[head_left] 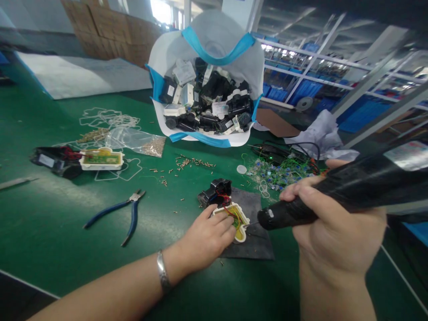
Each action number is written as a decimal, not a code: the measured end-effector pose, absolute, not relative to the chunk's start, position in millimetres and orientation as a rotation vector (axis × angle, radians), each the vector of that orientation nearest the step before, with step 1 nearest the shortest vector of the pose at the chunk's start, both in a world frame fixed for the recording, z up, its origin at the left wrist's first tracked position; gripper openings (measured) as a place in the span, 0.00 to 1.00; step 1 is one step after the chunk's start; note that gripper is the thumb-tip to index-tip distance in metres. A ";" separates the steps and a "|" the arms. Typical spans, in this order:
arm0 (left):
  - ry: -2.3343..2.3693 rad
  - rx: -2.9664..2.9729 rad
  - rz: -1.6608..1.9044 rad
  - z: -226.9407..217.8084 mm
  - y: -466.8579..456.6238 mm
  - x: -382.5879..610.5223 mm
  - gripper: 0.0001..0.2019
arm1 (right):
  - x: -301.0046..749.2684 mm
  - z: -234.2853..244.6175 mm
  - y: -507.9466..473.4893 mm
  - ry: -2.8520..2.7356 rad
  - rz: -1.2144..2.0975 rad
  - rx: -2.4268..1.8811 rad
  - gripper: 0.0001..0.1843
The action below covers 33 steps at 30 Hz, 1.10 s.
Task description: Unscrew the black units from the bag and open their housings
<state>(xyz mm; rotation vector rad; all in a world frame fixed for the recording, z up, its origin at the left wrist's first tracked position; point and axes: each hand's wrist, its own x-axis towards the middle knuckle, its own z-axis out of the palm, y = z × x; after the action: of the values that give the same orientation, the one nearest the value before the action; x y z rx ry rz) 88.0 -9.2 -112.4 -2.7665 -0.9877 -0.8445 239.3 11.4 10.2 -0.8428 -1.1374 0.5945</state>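
Observation:
My left hand [206, 240] presses down on a small white housing with a green circuit board [234, 218], which lies on a dark mat [252, 243]. Red and yellow wires run from it to a black motor part [216, 191] just behind. My right hand [329, 227] grips a black electric screwdriver [334, 196] held nearly level. Its tip [251, 224] touches the right edge of the housing.
A white and blue bag [160, 78] full of similar black and white parts stands behind. Blue-handled pliers [129, 211] lie to the left, another opened unit [100, 159] farther left. Loose screws [190, 162], a clear plastic bag [142, 141] and a wire tangle [284, 171] are scattered about.

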 end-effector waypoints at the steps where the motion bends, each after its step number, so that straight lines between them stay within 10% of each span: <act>1: -0.988 -2.769 -0.841 -111.6 -9.0 88.2 0.11 | 239.2 10.3 12.1 -1.135 0.585 -0.848 0.20; 33: -0.885 -2.730 -0.913 -111.5 -4.5 88.2 0.10 | 245.2 -1.3 32.3 -1.062 0.659 -0.918 0.16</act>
<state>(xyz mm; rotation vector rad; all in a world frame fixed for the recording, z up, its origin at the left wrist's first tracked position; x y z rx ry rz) 88.2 -4.5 -111.5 -2.7296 -0.8846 -0.9127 245.2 32.3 -1.3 -0.9181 -1.0616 0.6586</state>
